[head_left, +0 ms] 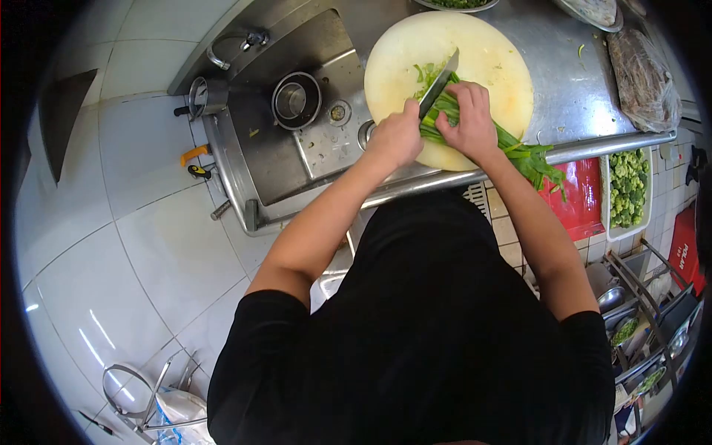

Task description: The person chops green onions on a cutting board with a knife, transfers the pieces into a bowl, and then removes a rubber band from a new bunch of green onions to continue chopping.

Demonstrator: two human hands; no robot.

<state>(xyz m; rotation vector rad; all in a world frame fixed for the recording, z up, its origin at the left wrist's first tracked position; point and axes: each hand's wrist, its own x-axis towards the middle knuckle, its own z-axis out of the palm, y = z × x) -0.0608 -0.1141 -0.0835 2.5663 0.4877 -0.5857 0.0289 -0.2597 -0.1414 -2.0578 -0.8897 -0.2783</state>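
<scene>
"What does the left hand [395,139] hold?"

"A knife [439,87], its blade beside the leafy green stalks [509,142] on the round cutting board [404,48]."

"And the right hand [473,126]?"

"It holds the stalks, whose leaves reach past the table [564,89]."

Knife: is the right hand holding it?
No; the left hand grips the knife, while the right hand holds the greens.
</scene>
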